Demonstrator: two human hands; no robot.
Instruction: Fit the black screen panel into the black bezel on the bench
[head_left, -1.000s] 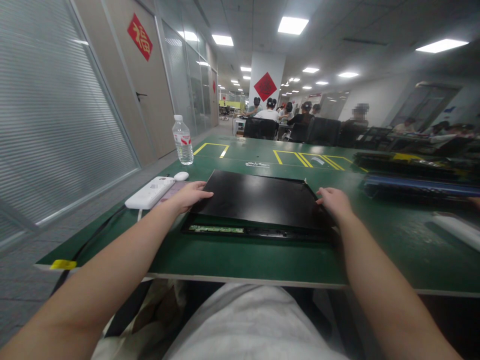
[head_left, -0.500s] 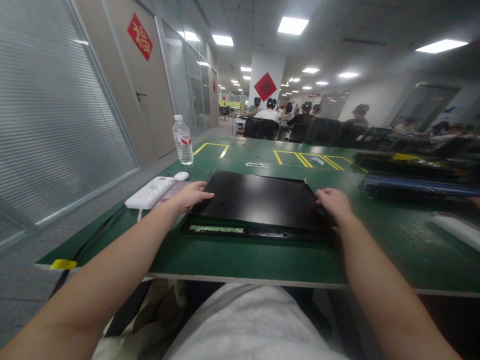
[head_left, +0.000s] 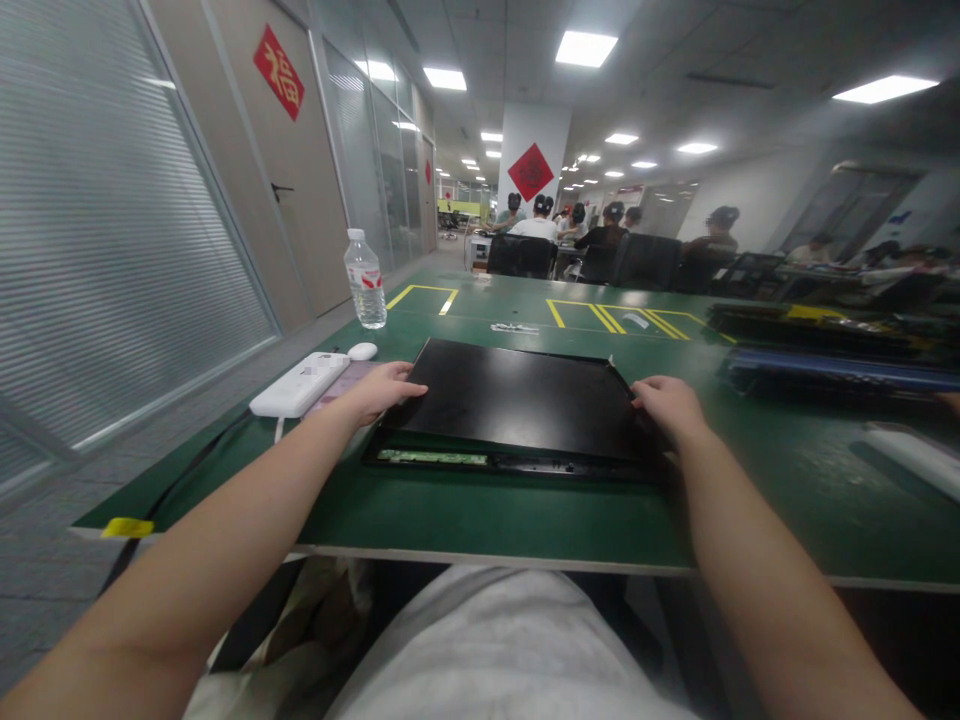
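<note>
A glossy black flat screen panel (head_left: 517, 395) rests, slightly askew, over a black shallow frame (head_left: 615, 468) on the table. Along the frame's near edge a strip of green circuit board (head_left: 431, 458) shows. My left hand (head_left: 386, 390) grips the panel's left edge, thumb on top and fingers beyond the side. At the opposite edge my right hand (head_left: 664, 402) pinches the panel near its far right corner; its fingertips are partly hidden. What lies under the panel is covered.
On the green table (head_left: 495, 520), a white power strip (head_left: 300, 385), a white mouse-shaped object (head_left: 363, 352) and a water bottle (head_left: 365, 280) stand left. More dark and blue panels (head_left: 832, 370) lie right. A small pale scrap (head_left: 514, 328) sits behind the panel. People sit farther back.
</note>
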